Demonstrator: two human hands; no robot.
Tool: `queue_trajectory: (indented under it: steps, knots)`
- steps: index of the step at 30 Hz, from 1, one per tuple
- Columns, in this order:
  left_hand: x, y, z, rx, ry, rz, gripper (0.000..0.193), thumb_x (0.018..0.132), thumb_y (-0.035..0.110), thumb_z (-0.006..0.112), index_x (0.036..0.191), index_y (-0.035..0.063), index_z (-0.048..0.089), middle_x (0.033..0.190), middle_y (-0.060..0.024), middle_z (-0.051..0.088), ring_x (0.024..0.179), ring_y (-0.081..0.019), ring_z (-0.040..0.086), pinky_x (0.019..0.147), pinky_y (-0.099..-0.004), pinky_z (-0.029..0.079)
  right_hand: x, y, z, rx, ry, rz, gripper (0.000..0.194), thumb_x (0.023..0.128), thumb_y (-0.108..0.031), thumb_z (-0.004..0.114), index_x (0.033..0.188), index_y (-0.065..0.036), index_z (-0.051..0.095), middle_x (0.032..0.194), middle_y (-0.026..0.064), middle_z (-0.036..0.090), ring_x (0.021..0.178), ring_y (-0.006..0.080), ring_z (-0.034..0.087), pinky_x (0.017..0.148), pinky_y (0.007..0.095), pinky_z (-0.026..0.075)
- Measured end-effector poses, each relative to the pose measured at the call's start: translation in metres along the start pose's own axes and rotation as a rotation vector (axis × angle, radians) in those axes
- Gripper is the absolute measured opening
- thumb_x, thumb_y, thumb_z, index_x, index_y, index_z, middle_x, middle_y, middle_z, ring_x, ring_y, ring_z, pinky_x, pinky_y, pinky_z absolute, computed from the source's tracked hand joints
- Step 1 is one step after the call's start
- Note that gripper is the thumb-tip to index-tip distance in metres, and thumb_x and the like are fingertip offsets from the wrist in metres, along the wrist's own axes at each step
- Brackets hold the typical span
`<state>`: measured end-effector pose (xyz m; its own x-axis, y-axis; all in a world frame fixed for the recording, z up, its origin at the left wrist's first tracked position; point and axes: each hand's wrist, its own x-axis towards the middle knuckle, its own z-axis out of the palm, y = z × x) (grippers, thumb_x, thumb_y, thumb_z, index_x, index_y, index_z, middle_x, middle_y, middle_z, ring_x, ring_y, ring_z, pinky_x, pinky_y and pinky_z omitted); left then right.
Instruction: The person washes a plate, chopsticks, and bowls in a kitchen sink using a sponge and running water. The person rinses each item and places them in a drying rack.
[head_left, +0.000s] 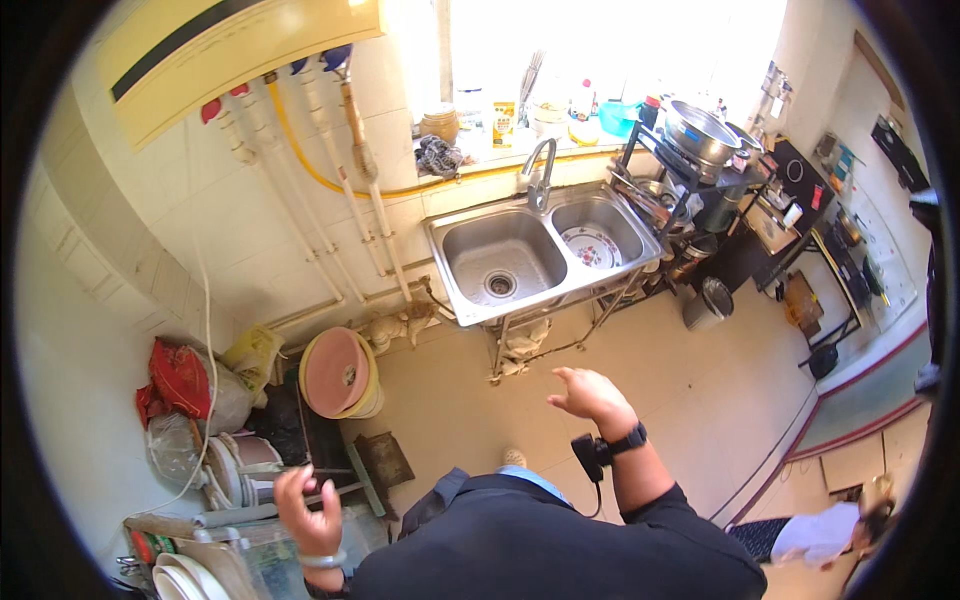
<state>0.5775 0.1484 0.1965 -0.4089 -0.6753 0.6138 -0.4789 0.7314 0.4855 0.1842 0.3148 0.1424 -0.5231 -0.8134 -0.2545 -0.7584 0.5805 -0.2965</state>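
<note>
Before me stands a steel double-bowl sink (568, 264) with a curved faucet (541, 176). Its left bowl (495, 262) has a drain, and a white basin with a red flower pattern (592, 247) sits in the right bowl. My right hand (592, 399) hovers over the floor in front of the sink, fingers apart and holding nothing; a black device is strapped to that wrist. My left hand (307, 514) is raised at the lower left, fingers loosely curled and apart, with nothing in them. It is nearest to a glass-topped stand (281, 559) and a stack of white bowls (184, 577).
Nested pink and yellow buckets (337, 373) stand left of the sink, beside bagged items (180, 379). A black rack (679, 202) carries a steel pot (701, 135). A waste bin (707, 304) stands on the floor. Another person (817, 532) is at the lower right.
</note>
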Motion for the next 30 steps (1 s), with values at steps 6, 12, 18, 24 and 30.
queue_trajectory:
  steps: [6,12,18,24,30]
  knots:
    - [0.114,0.075,0.167,-0.155,-0.197,0.107,0.028,0.071,0.006,0.065,0.098,0.0051,0.058,0.088,-0.01,0.057,0.073,-0.0239,0.055,0.069,-0.0336,0.046,0.004,0.108,-0.018,0.163,0.014,0.071,0.048,0.078,-0.034,0.068,0.117,-0.009,0.056,0.107,0.014,0.063,0.101,0.029,0.059,0.086,0.0381,0.048]
    - [0.21,0.105,0.31,-0.139,-0.343,0.229,0.028,0.071,0.012,0.066,0.098,0.0069,0.058,0.09,-0.01,0.059,0.082,-0.0274,0.057,0.075,-0.0368,0.046,-0.001,0.179,-0.027,0.295,0.203,0.278,0.044,0.076,-0.029,0.069,0.114,-0.009,0.058,0.103,0.0131,0.063,0.096,0.0287,0.06,0.082,0.0373,0.049]
    - [0.341,0.142,0.437,-0.212,-0.276,0.262,0.03,0.073,0.013,0.065,0.102,0.0081,0.058,0.091,-0.0094,0.059,0.084,-0.0273,0.056,0.077,-0.0365,0.046,-0.013,0.252,-0.002,0.367,0.132,0.685,0.046,0.074,-0.026,0.072,0.114,-0.008,0.059,0.104,0.0137,0.064,0.097,0.0287,0.061,0.083,0.0372,0.048]
    - [0.514,0.164,0.554,-0.301,-0.346,0.404,0.034,0.075,0.022,0.066,0.104,0.0058,0.06,0.097,-0.013,0.061,0.088,-0.0287,0.057,0.082,-0.0362,0.045,0.01,0.292,-0.047,0.394,0.079,1.053,0.051,0.074,-0.027,0.072,0.119,-0.007,0.057,0.106,0.0133,0.064,0.094,0.027,0.063,0.084,0.0365,0.049]
    - [0.614,0.207,0.644,0.015,-0.637,0.466,0.041,0.082,0.027,0.062,0.118,0.0065,0.056,0.108,-0.0154,0.062,0.1,-0.0272,0.058,0.089,-0.0344,0.045,0.077,0.338,-0.079,0.429,0.068,1.004,0.05,0.075,-0.026,0.071,0.119,-0.007,0.057,0.108,0.0132,0.064,0.095,0.0259,0.063,0.084,0.0357,0.049]
